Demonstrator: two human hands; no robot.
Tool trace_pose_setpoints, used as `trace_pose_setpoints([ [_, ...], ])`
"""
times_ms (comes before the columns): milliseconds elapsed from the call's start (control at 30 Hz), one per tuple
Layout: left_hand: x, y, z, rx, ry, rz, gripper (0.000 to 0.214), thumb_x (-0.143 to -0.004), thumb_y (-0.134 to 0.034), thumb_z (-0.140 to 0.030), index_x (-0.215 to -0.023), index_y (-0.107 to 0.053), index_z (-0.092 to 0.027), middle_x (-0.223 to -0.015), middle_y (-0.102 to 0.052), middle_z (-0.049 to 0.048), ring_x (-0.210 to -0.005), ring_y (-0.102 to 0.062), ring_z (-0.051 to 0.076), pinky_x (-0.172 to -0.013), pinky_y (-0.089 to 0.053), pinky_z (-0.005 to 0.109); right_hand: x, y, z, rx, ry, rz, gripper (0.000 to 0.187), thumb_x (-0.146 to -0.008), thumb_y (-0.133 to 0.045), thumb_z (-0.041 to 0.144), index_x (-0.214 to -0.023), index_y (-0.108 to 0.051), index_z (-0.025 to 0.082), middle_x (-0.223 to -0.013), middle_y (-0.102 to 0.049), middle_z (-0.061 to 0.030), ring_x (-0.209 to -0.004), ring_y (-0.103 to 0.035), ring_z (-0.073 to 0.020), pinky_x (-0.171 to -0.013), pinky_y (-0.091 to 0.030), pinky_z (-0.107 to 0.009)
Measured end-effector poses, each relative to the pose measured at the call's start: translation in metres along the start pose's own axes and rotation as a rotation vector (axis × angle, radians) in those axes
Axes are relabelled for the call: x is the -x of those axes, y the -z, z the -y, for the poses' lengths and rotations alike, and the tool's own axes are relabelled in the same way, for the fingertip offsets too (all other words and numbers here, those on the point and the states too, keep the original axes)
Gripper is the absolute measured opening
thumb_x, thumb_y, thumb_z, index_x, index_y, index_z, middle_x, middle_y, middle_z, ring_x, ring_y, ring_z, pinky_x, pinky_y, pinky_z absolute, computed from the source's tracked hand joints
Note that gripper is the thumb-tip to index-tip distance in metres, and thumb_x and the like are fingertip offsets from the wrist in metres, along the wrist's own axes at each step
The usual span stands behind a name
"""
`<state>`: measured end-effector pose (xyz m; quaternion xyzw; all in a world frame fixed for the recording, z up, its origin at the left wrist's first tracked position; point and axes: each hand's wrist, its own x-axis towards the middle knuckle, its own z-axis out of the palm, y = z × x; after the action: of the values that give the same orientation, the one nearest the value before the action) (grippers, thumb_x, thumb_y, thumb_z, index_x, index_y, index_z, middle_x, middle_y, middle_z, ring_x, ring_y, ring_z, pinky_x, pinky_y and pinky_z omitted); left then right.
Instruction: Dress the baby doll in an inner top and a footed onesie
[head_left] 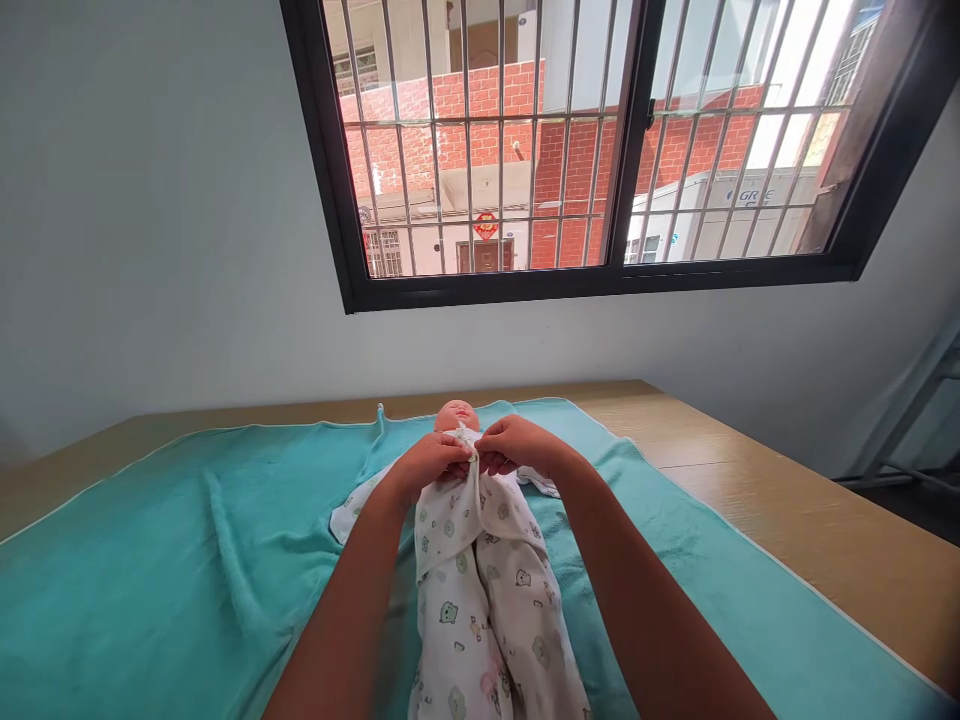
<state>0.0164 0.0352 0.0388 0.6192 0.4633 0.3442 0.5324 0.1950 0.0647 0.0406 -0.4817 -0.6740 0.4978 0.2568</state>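
A turquoise blanket (150, 560) lies spread over the wooden table (757, 485).

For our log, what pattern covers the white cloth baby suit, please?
Suit: small cartoon animals; head view.

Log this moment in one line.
left hand: pinching front of printed baby top; right hand: pinching same top; baby doll: on back; teal blanket: beneath doll

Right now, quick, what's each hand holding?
Left hand: closed, pinching the printed top at its front.
Right hand: closed, pinching the same top beside it.
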Motion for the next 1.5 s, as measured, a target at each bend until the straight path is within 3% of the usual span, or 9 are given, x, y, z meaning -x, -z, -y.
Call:
trace_pose_setpoints([
  [267,-0.003,0.005,0.005,0.013,-0.012,-0.001,0.022,-0.065,-0.065,-0.031,-0.055,-0.052,-0.016,-0.055,-0.047,-0.0037,-0.055,-0.041,0.009,-0.058,-0.032,0.024,0.005,0.006,0.0,0.148,0.162,0.104,0.016,-0.067,-0.067,0.024,-0.08,-0.072,0.017,-0.082,-0.071,-0.0044,-0.078,-0.065,-0.0149,-0.068,-0.052,-0.022],
  [533,-0.007,0.009,0.011,0.076,-0.018,0.006,0.024,-0.065,-0.068,-0.034,-0.059,-0.054,-0.015,-0.058,-0.049,-0.0035,-0.055,-0.043,0.007,-0.057,-0.035,0.023,0.002,-0.004,0.0,0.409,0.277,-0.097,0.009,-0.067,-0.062,0.027,-0.071,-0.065,0.02,-0.067,-0.06,0.004,-0.061,-0.048,-0.0094,-0.05,-0.033,-0.021],
  [767,-0.009,0.007,0.015,0.103,-0.013,-0.051,0.026,-0.063,-0.072,-0.034,-0.06,-0.055,-0.015,-0.057,-0.049,-0.0035,-0.054,-0.042,0.007,-0.057,-0.041,0.023,0.009,-0.012,0.007,0.532,0.354,-0.178,0.018,-0.072,-0.054,0.031,-0.06,-0.05,0.018,-0.059,-0.045,0.0049,-0.056,-0.034,-0.0085,-0.049,-0.021,-0.024],
  [1233,-0.002,0.003,0.004,0.031,0.001,-0.07,0.036,-0.061,-0.076,-0.046,-0.065,-0.061,-0.014,-0.069,-0.056,0.0012,-0.069,-0.052,0.012,-0.067,-0.051,0.028,-0.001,-0.01,-0.004,0.602,0.342,-0.135,0.011,-0.07,-0.055,0.025,-0.063,-0.051,0.018,-0.063,-0.051,0.0031,-0.057,-0.038,-0.0095,-0.049,-0.024,-0.024],
  [1500,-0.005,-0.003,0.003,-0.196,-0.022,-0.168,0.026,-0.065,-0.067,-0.031,-0.049,-0.054,-0.016,-0.054,-0.049,-0.001,-0.055,-0.048,0.012,-0.054,-0.046,0.026,-0.002,-0.017,-0.002,0.704,0.371,-0.146,0.024,-0.074,-0.054,0.03,-0.055,-0.045,0.018,-0.059,-0.047,0.002,-0.055,-0.034,-0.0095,-0.049,-0.023,-0.026],
])
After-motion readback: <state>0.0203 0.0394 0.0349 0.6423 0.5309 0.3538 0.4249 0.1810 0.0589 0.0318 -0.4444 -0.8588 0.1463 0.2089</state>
